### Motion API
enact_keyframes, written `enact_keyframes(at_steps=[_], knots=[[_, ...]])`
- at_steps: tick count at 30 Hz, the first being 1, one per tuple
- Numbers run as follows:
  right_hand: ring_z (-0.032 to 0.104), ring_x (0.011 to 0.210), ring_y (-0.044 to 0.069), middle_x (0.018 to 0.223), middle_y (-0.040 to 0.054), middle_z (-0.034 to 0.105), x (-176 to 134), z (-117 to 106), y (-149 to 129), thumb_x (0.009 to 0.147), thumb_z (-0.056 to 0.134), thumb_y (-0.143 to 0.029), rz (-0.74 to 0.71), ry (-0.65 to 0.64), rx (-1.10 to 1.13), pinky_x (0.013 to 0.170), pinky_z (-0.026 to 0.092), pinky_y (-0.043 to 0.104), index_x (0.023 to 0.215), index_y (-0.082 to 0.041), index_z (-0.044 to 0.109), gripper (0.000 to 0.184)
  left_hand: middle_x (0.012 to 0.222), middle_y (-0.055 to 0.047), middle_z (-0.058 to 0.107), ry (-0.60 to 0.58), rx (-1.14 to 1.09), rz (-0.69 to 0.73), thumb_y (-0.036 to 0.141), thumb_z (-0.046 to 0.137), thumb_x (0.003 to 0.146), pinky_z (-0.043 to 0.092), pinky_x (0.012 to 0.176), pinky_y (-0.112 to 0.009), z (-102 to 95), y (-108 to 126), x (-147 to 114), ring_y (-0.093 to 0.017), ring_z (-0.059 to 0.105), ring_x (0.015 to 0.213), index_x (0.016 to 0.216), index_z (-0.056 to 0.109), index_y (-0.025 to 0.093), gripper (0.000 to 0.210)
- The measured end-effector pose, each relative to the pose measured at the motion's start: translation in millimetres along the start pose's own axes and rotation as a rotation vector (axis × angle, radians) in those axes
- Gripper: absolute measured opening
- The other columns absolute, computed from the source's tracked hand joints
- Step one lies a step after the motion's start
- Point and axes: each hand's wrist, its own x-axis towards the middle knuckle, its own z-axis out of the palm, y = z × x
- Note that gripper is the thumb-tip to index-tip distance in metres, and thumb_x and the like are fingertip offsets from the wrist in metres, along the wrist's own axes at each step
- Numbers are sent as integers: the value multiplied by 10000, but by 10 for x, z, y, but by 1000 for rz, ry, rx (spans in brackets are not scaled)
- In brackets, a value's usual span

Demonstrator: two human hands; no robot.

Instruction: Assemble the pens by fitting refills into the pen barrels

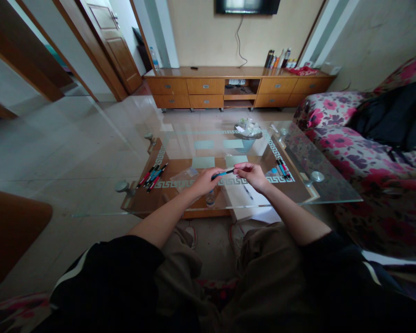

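Pinching the end of a slim blue-and-black pen [225,173] in the left hand [207,181], fingers curling around it, while pinching its other end between the thumb and fingers of the right hand [251,175]. Holding it above a rectangular clear-glass counter [336,196], between a loose heap of red, blue and black pens [156,175] leftward and a neater cluster of similarly coloured pens [283,170] rightward.

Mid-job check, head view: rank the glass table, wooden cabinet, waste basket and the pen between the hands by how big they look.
Largest to smallest:
1. glass table
2. wooden cabinet
3. waste basket
4. blue-and-black pen, smallest despite being nearer the camera than the basket.
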Motion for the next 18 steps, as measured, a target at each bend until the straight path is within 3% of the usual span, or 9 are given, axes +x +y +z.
enact_keyframes(at_steps=[5,18], knots=[[636,672,127,832,42,738,-4,21,28,596,883,-406,-1,-65,-36,667,541,277,920,-162,749,428,1061,-68,733,4,55,21,259,562,925,498,889,-303,16,-47,8,-188,656,957,1073,719,183,229],[661,745,163,845,46,739,-8,36,60,624,844,-377,-58,-105,-118,756,548,326,877,-174,745,339,1006,-58,733,-23,76,40,281,559,930,483,858,-301,38,-68,2,-188,651,918,1059,713,193,219]])
